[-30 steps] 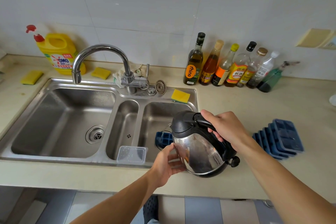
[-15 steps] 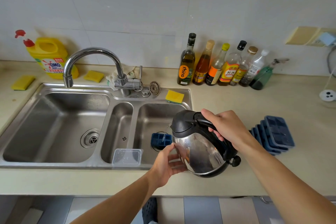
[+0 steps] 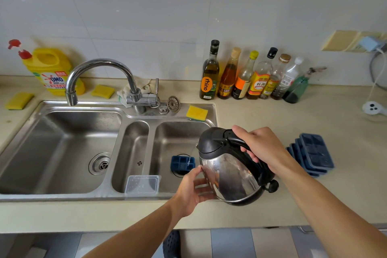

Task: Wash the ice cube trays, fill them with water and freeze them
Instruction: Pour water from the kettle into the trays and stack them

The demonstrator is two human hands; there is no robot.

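Note:
A steel kettle (image 3: 230, 176) with a black lid is tilted to the left over the right sink basin (image 3: 180, 136). My right hand (image 3: 261, 148) grips its black handle. My left hand (image 3: 193, 190) rests with straight fingers against the kettle's steel side. A thin stream of water falls from the spout into a blue ice cube tray (image 3: 181, 163) lying on the basin floor over the drain. To the right on the counter stands a stack of several blue ice cube trays (image 3: 314, 155). A clear plastic lid (image 3: 142, 185) lies on the sink's front rim.
A curved tap (image 3: 100, 73) stands behind the sink, its spout over the large left basin (image 3: 52, 148). Yellow sponges (image 3: 196, 112), a yellow detergent jug (image 3: 50, 69) and a row of bottles (image 3: 247, 77) line the back. A white plug (image 3: 372, 108) lies far right.
The view has shifted slightly; the kettle stays tilted in both hands, and water now runs from the spout into the tray.

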